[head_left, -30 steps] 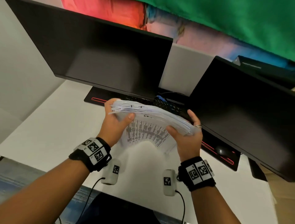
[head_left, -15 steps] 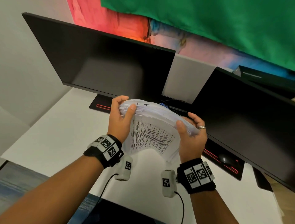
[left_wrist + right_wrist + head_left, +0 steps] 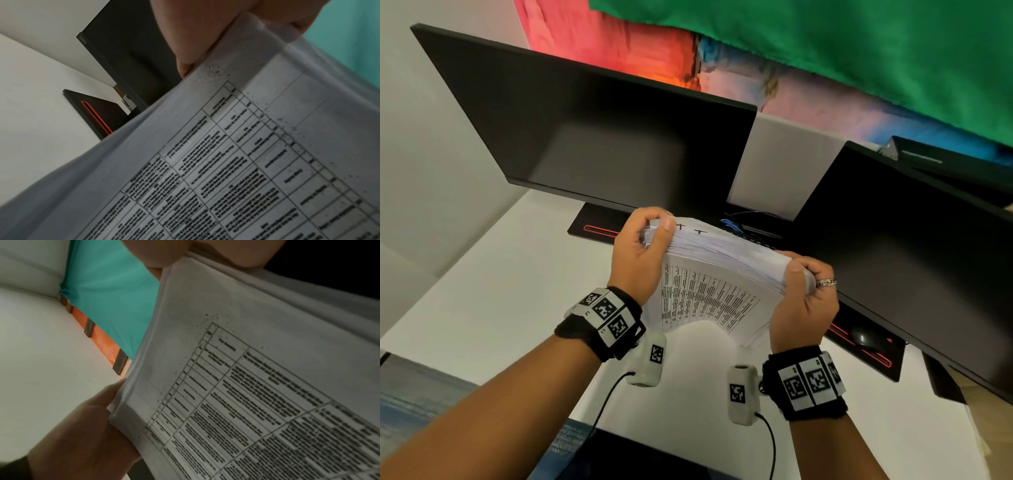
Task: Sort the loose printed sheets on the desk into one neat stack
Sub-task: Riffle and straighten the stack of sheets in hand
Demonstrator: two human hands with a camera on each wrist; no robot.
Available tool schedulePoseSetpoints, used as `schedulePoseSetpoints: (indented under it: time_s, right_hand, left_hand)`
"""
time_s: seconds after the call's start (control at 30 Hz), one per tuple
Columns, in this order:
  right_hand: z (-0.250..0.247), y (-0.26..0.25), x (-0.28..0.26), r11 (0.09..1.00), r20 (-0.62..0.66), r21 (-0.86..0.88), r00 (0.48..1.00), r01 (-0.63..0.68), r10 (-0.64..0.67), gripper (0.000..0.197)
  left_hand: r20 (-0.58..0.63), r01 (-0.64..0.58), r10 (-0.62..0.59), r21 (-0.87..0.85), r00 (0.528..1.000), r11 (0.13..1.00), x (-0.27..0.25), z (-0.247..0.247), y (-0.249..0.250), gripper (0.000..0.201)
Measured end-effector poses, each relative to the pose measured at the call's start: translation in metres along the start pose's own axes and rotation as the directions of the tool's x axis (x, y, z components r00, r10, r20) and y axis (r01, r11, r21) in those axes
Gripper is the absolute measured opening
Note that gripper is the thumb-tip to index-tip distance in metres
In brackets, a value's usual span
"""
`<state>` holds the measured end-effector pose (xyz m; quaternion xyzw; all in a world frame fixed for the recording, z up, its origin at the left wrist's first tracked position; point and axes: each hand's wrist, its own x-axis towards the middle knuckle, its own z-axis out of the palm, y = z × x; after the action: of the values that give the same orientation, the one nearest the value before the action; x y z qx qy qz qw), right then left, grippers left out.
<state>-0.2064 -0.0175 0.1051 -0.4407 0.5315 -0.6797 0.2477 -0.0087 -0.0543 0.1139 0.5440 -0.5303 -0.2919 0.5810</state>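
We held the stack of sheets point(image 3: 717, 274) upright above the desk point(image 3: 482, 291), before 2 monitors point(image 3: 599, 137). Our left hand point(image 3: 638, 253) gripped its left end, our right hand point(image 3: 803, 301) its right end, fingers curled round the edges.

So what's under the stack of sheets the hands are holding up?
Below the stack of sheets, gripped by the left hand and right hand, only bare white desk shows. Its lower edge meets the desk; whatever lies behind it there is covered.
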Motion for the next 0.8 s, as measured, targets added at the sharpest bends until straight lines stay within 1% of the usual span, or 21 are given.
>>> schedulePoseSetpoints:
  time_s: [0.07, 0.17, 0.27, 0.37, 0.47, 0.53, 0.6, 0.67, 0.8]
  right_hand:
    - [0.001, -0.002, -0.002, 1.0, -0.013, -0.001, 1.0, 0.018, -0.018, 0.029]
    - [0.002, -0.003, -0.007, 0.997, -0.024, 0.072, 1.0, 0.005, -0.004, 0.015]
    - [0.005, -0.007, -0.009, 0.996, -0.001, 0.089, 1.0, 0.021, -0.021, 0.018]
    - [0.011, -0.01, -0.007, 0.999, -0.025, 0.038, 0.999, 0.021, -0.02, 0.019]
    - [0.011, -0.009, -0.006, 1.0, -0.06, -0.018, 0.998, -0.007, 0.006, 0.024]
    - [0.008, -0.007, -0.008, 0.999, -0.087, 0.0, 0.995, -0.048, 0.048, 0.028]
    - [0.009, -0.007, -0.01, 0.998, -0.088, 0.024, 0.994, -0.057, 0.059, 0.021]
    - [0.012, -0.009, -0.011, 0.998, -0.083, 0.024, 0.995, -0.053, 0.055, 0.018]
    - [0.014, -0.01, -0.009, 0.995, -0.149, 0.016, 0.984, -0.1, 0.102, 0.014]
  left_hand:
    - [-0.02, 0.008, -0.008, -0.016, 1.0, 1.0, 0.001, 0.0, 0.0, 0.01]
    - [-0.061, 0.018, -0.02, -0.023, 0.998, 1.0, 0.003, 0.0, -0.001, 0.015]
    - [-0.089, 0.03, -0.035, -0.056, 0.995, 0.998, 0.006, 0.0, -0.003, 0.016]
    - [-0.059, 0.045, -0.053, -0.13, 0.997, 0.991, 0.007, -0.001, -0.005, 0.019]
    - [-0.031, 0.046, -0.049, -0.101, 0.998, 0.994, 0.007, -0.002, -0.005, 0.025]
    - [0.0, 0.057, -0.057, -0.091, 0.998, 0.994, 0.006, -0.002, -0.006, 0.028]
    - [0.016, 0.055, -0.053, -0.085, 0.998, 0.995, 0.006, -0.001, -0.006, 0.03]
    - [0.013, 0.051, -0.05, -0.089, 0.999, 0.995, 0.007, 0.0, -0.006, 0.029]
    - [-0.018, 0.053, -0.055, -0.087, 0.998, 0.995, 0.011, 0.002, -0.004, 0.026]
